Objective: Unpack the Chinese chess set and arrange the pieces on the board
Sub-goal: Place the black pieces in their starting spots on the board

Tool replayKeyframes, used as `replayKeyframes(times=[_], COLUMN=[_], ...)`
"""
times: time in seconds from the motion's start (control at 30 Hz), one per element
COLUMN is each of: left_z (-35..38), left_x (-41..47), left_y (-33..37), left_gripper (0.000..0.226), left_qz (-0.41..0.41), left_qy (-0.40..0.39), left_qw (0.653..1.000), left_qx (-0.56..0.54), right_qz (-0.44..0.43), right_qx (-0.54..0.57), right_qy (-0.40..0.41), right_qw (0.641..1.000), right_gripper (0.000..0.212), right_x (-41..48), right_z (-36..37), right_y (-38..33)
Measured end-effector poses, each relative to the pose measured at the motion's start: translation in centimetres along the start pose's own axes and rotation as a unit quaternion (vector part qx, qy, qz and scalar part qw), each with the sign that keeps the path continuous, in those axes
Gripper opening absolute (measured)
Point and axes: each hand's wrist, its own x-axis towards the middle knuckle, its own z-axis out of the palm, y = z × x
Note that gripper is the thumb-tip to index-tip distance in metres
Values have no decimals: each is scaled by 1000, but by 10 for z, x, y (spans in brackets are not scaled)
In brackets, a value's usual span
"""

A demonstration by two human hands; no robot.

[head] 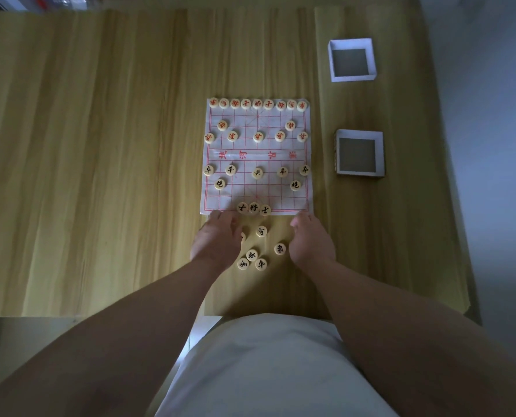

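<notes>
The white paper chess board (256, 188) with red lines lies flat on the wooden table. Red-lettered pieces (258, 104) fill its far rows. On the near half stand several black-lettered pieces, with three (253, 208) side by side on the nearest row. More black pieces (261, 231) lie loose on the table just below the board, between my hands. My left hand (217, 239) rests palm down at the board's near left corner, partly covering one piece. My right hand (309, 239) sits at the near right corner, fingers curled; whether either holds a piece is hidden.
Two white box halves stand to the right of the board, one (352, 60) farther back and one (359, 152) beside the board's middle. The table's right edge (449, 206) is close beyond them. My white-clothed lap is below the table's front edge.
</notes>
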Motion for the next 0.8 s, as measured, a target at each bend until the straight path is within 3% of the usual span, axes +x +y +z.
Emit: replayKeyframes(times=[0.1, 0.23, 0.63, 0.8], left_z=[6, 10, 15, 12], left_x=[-12, -21, -33, -28], left_y=[-1, -4, -5, -3], left_gripper=[26, 30, 34, 26], left_qz=[-24, -22, -48, -38], left_qy=[-6, -10, -13, -10], left_qw=[1000, 1000, 999, 999], left_qx=[-10, -9, -17, 6], right_qz=[-13, -61, -116, -111], right_qx=[-4, -36, -80, -87], right_qy=[-9, -32, -31, -11], right_qw=[1000, 997, 990, 990], right_gripper=[27, 39, 33, 26], right_x=[-8, -16, -23, -18], right_z=[4, 8, 16, 11], right_y=[10, 12, 14, 14])
